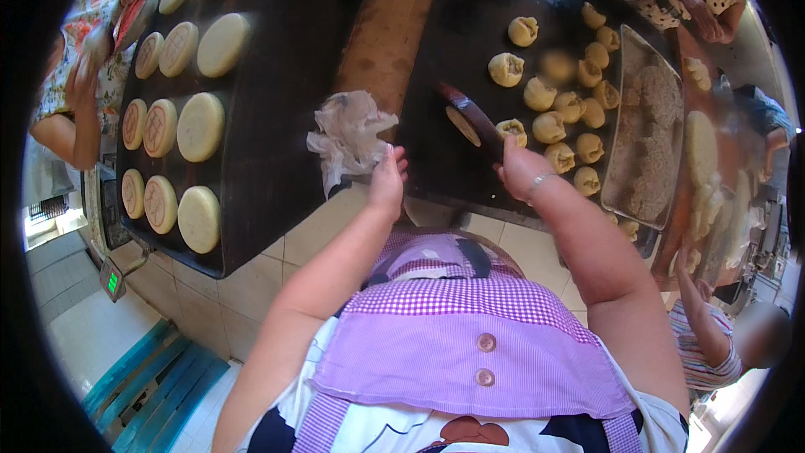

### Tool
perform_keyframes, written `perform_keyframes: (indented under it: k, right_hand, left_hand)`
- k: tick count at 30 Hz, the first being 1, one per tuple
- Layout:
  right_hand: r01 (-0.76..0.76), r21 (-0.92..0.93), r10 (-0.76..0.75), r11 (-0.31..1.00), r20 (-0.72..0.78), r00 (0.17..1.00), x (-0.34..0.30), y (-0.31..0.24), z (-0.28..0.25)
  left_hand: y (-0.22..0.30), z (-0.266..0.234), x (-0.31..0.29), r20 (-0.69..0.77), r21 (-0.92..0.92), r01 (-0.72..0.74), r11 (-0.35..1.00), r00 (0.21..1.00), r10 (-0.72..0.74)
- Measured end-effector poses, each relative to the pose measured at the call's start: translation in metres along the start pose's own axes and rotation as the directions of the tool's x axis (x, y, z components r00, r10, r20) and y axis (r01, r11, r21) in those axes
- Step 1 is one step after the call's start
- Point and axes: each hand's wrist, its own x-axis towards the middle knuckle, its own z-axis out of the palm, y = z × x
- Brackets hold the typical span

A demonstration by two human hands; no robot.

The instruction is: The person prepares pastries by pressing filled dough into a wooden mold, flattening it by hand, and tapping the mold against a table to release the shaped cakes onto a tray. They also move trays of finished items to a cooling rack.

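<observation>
In my right hand (521,169) is a round, dark reddish-brown press (478,122), tilted on its edge over the black work surface. A pale tan disc (463,126) shows on its left side; I cannot tell whether it is the press's face or dough. Right behind the hand sits a gathered dough bun (511,132), one of several filled dough balls (549,127) on the black surface. My left hand (388,180) is held half-open, its fingers apart, beside a crumpled whitish plastic bag (350,138). Nothing shows in its grip.
Flat round cakes (201,126), some red-stamped, lie in rows on a dark griddle (277,101) at left. A metal tray of crumbly filling (646,134) stands right of the dough balls. Co-workers (704,335) stand around. A teal slatted bench (159,390) is lower left.
</observation>
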Motion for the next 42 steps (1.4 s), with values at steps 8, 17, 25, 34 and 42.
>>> perform_keyframes:
  k: [8, 17, 25, 34, 42]
  right_hand:
    - [0.045, -0.188, -0.056, 0.981, -0.052, 0.997, 0.015, 0.026, -0.012]
    - [0.2, -0.24, -0.18, 0.95, 0.101, 0.978, 0.03, 0.04, -0.028]
    - [0.172, 0.038, -0.175, 0.984, 0.122, 0.977, 0.041, 0.053, -0.046]
    - [-0.208, 0.737, 0.285, 0.644, 0.021, 0.958, 0.02, 0.084, -0.049]
    - [-0.176, 0.94, 0.272, 0.292, 0.095, 0.958, 0.012, 0.05, -0.043]
  left_hand:
    - [-0.032, 0.077, 0.036, 0.279, -0.647, 0.424, 0.634, 0.905, -0.321]
    - [-0.021, 0.116, 0.044, 0.36, -0.775, 0.38, 0.505, 0.922, -0.142]
    - [-0.019, 0.09, 0.049, 0.372, -0.754, 0.411, 0.512, 0.91, -0.182]
    - [0.278, 0.117, 0.121, 0.14, -0.569, -0.223, 0.791, 0.922, 0.36]
    - [0.528, 0.104, 0.301, -0.219, -0.108, -0.618, 0.779, 0.779, 0.587]
